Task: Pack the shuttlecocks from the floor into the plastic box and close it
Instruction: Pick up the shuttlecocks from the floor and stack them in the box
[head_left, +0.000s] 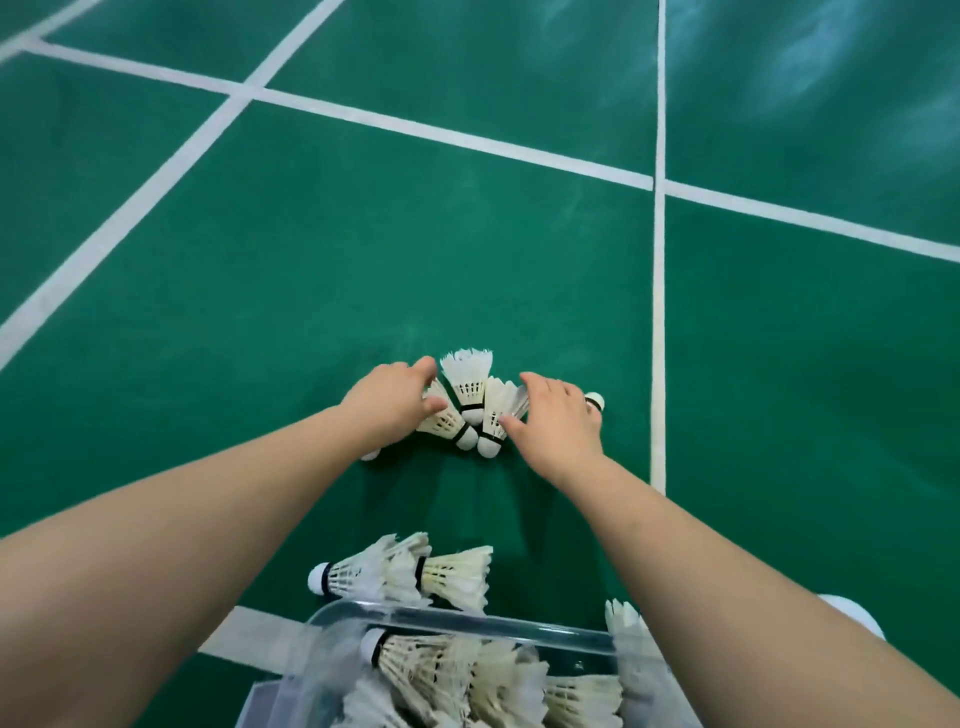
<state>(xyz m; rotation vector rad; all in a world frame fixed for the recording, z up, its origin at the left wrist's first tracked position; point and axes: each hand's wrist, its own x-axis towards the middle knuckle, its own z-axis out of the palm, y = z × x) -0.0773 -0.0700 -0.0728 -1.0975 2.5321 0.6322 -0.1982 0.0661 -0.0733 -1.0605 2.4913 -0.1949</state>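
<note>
Several white feather shuttlecocks (467, 387) lie in a cluster on the green court floor, ahead of me. My left hand (387, 408) reaches over the cluster's left side, its fingers curled round one shuttlecock (441, 421). My right hand (558, 426) covers the right side, with thumb and fingers closing on another shuttlecock (498, 410); a cork tip (596, 401) pokes out from under it. A clear plastic box (467, 621) stands open at the bottom of the view, holding several shuttlecocks (441, 670). Two more shuttlecocks (410, 574) lie on the floor just beyond its far rim.
White court lines (658, 291) cross the green floor. One more shuttlecock (623, 623) leans at the box's right corner beside my right forearm. Something white (852, 613) shows at the right edge behind my arm.
</note>
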